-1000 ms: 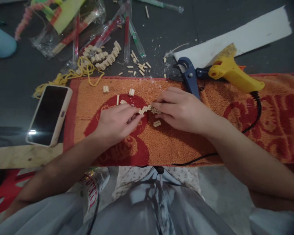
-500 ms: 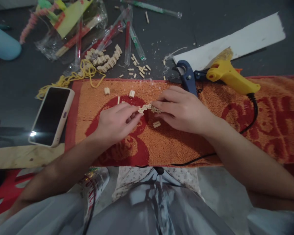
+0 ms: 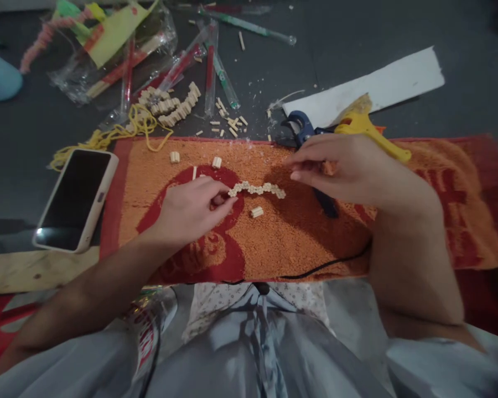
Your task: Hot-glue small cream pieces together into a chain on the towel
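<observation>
Pinching the left end of a wavy strip of short wooden sticks (image 3: 255, 189) between the clamped fingers of the left hand (image 3: 186, 207), over the orange towel (image 3: 265, 254), just beyond a small stick bundle (image 3: 257, 211); cannot tell whether touching the cloth. Holding the right hand (image 3: 340, 166) near the strip's free right end, with thumb and fingers slightly apart, partly in front of the blue cutter (image 3: 302, 128) and yellow glue gun (image 3: 373, 135).
</observation>
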Demonstrator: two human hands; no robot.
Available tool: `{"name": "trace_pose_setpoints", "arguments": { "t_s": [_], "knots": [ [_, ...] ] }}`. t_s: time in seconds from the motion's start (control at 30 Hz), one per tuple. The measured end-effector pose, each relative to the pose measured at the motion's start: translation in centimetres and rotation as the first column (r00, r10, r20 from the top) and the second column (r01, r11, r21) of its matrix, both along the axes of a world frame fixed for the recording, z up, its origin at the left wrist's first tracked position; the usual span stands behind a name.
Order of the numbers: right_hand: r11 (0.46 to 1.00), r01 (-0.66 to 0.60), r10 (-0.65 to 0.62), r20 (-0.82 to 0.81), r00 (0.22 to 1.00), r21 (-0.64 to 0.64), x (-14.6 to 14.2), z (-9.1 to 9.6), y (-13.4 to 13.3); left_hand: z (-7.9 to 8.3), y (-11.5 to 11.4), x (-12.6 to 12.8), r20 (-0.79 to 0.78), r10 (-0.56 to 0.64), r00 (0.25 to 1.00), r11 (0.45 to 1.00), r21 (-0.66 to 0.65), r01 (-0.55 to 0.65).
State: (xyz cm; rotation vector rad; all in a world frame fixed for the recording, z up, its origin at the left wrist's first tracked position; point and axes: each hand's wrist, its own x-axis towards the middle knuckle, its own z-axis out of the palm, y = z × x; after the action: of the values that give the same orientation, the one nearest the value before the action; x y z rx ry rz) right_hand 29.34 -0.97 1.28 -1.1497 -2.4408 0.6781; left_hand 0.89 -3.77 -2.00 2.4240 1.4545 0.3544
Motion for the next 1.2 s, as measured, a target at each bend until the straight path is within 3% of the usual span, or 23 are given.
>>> {"name": "trace_pose_setpoints", "arguments": {
  "t_s": [0.13,0.3,0.6,1.2],
  "knots": [
    [0.997,0.043,-0.035,0.123,0.992,-0.058,0.4,0.8,-0.3,-0.2,0.1,0.0,-0.005,-0.004,1.000,1.000,0.020,0.004],
    [0.999,0.048,-0.047,0.283,0.958,0.001,-1.3,0.0,-0.8,-0.1,0.1,0.0,0.005,-0.001,1.000,0.999,0.033,0.000],
    [1.000,-0.024,0.027,0.285,0.958,-0.014,-1.8,-0.2,-0.8,-0.2,0.0,0.0,0.031,-0.032,0.999,0.997,0.066,0.030],
    [0.999,-0.045,0.045,0.343,0.938,-0.009,-2.0,-0.4,-0.9,-0.3,0.0,-0.1,0.018,-0.096,0.995,0.986,0.137,0.093]
  ]
}}
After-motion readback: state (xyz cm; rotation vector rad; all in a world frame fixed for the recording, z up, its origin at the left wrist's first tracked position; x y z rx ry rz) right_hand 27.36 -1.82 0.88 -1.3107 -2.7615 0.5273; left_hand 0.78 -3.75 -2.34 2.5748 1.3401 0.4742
